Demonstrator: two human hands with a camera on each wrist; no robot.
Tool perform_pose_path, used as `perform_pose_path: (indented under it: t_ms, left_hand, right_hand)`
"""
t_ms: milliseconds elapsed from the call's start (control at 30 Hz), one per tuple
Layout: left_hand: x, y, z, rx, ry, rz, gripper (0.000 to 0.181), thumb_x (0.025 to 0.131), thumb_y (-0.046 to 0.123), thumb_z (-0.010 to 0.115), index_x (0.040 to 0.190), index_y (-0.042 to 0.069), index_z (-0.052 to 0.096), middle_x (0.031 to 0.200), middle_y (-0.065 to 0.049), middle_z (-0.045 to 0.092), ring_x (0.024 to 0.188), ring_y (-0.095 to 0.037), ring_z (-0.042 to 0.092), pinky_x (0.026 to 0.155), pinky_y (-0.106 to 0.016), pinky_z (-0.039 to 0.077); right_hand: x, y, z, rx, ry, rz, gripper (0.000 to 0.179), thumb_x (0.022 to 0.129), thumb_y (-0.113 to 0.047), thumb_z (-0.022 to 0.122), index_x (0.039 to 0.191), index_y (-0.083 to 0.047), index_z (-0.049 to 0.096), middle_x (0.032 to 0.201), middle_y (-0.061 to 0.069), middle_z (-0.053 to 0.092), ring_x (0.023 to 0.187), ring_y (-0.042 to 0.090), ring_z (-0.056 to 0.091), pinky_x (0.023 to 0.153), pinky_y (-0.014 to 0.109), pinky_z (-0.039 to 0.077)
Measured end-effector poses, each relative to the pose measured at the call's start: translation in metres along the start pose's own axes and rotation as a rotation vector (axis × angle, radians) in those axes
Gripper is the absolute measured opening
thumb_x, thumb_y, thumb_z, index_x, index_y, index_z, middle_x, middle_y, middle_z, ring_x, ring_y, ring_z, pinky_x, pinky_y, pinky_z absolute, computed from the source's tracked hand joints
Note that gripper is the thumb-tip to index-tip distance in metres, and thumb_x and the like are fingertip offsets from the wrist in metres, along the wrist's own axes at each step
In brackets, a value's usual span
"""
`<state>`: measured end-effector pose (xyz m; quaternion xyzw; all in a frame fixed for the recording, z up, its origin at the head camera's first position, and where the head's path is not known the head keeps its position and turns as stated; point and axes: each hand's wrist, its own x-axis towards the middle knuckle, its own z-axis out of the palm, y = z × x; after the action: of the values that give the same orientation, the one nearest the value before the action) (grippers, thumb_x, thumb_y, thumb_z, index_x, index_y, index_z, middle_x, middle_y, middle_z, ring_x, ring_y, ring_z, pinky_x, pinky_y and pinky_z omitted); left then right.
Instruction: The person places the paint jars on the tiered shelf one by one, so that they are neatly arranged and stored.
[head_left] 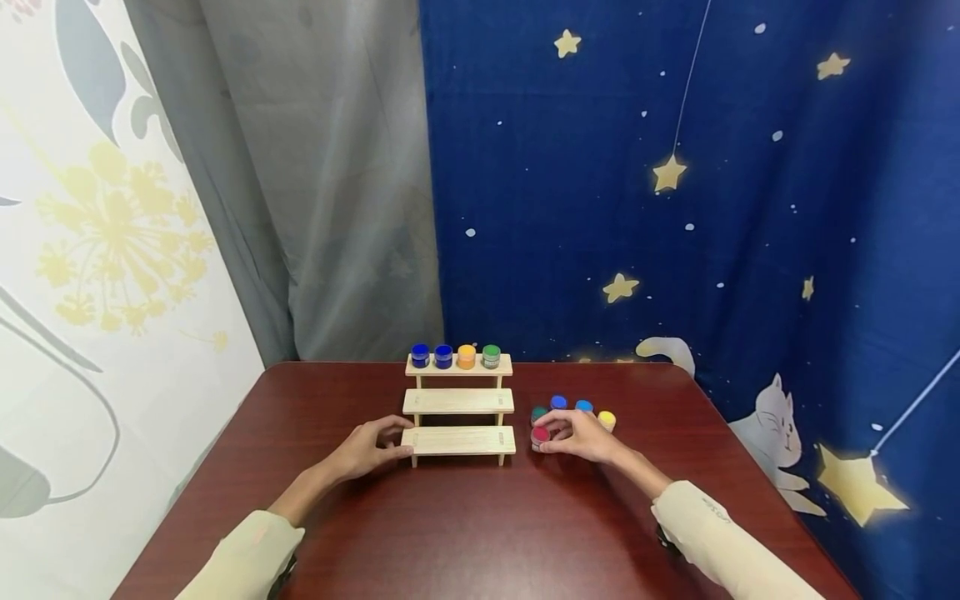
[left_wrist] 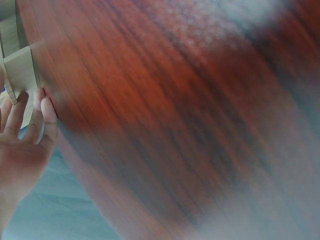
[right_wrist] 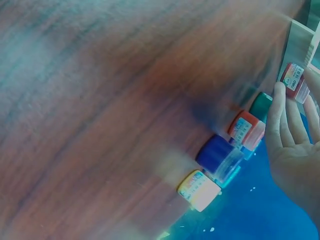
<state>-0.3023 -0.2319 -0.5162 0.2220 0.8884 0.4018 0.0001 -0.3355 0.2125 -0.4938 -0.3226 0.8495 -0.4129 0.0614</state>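
A three-tier wooden stand (head_left: 458,401) stands near the table's back edge. My left hand (head_left: 372,447) grips the left end of its lowest shelf, thumb at the front and fingers behind; the left wrist view shows those fingers (left_wrist: 34,120) against the pale wood. To the right of the stand, my right hand (head_left: 581,435) pinches a small paint jar with a red lid (head_left: 541,435) between thumb and fingers. The same jar (right_wrist: 294,82) shows at the fingertips in the right wrist view. On the top shelf sit two dark blue jars (head_left: 432,357), an orange jar (head_left: 467,357) and a green jar (head_left: 491,357).
Around my right hand stand more jars: dark green (head_left: 538,413), blue (head_left: 558,402), light blue (head_left: 584,406) and yellow (head_left: 607,420). An orange-red jar (right_wrist: 246,129) among them shows in the right wrist view. Curtains (head_left: 540,208) hang behind the dark red table (head_left: 480,533).
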Motion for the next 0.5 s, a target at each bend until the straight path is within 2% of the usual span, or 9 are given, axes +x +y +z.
perform_pose_path:
  t_ms: [167,333,500]
  left_hand:
    - [0.000,0.000,0.000,-0.009,0.001,0.006,0.038,0.095,0.029,0.078,0.129,0.016,0.067,0.128,-0.014,0.071,0.115,-0.029,0.069,0.090,-0.045,0.056]
    - [-0.001,-0.001,0.000,-0.014,0.000,0.001,0.038,0.095,0.029,0.078,0.128,0.015,0.067,0.126,-0.013,0.072,0.114,-0.028,0.070,0.092,-0.047,0.055]
    - [-0.001,-0.002,0.001,-0.023,0.001,0.006,0.038,0.095,0.030,0.078,0.128,0.015,0.067,0.126,-0.013,0.072,0.115,-0.029,0.069,0.093,-0.047,0.055]
  right_hand:
    - [0.006,-0.009,-0.005,-0.012,0.017,-0.014,0.037,0.091,-0.013,0.083,0.122,0.001,0.070,0.109,0.017,0.076,0.094,0.029,0.075,0.083,0.031,0.060]
    - [0.016,-0.020,-0.008,-0.066,0.052,-0.026,0.037,0.088,-0.015,0.086,0.120,-0.002,0.073,0.105,0.012,0.077,0.089,0.024,0.076,0.080,0.029,0.060]
    - [0.026,-0.032,-0.011,-0.098,0.054,-0.035,0.037,0.088,-0.016,0.086,0.120,-0.003,0.074,0.105,0.010,0.078,0.088,0.022,0.076,0.080,0.034,0.061]
